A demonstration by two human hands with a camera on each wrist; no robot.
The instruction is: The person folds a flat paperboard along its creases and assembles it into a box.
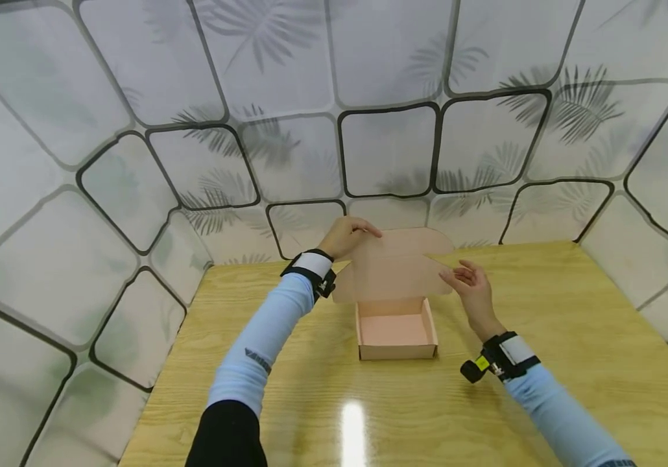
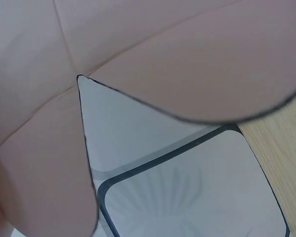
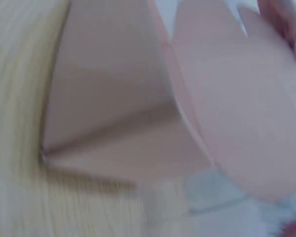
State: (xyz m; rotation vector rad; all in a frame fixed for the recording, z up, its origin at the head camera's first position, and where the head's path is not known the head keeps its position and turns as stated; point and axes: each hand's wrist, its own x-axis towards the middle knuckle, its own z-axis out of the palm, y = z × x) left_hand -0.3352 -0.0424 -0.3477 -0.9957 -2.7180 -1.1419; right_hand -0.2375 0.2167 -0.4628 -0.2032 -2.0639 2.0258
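Observation:
A small pale pink-brown cardboard box (image 1: 397, 352) sits on the table with its lid (image 1: 389, 275) raised at the back; creased flaps spread from the lid. At the lid's upper left, my left hand (image 1: 348, 237) grips the cardboard by its edge, and the thumb is hidden. My right hand (image 1: 475, 295) is beside the right side flap, fingers loosely bent and fingertips close to its tip; contact is unclear. Creases and a notch between flaps (image 2: 44, 163) show in the left wrist view. Blurred in the right wrist view are the box's side wall (image 3: 108, 74) and a rounded flap (image 3: 241, 108).
The box stands on a wooden table (image 1: 544, 389) near its back edge. Behind and to both sides hangs a patterned fabric screen (image 1: 389, 152). A bright light reflection (image 1: 353, 428) lies on the tabletop in front of the box.

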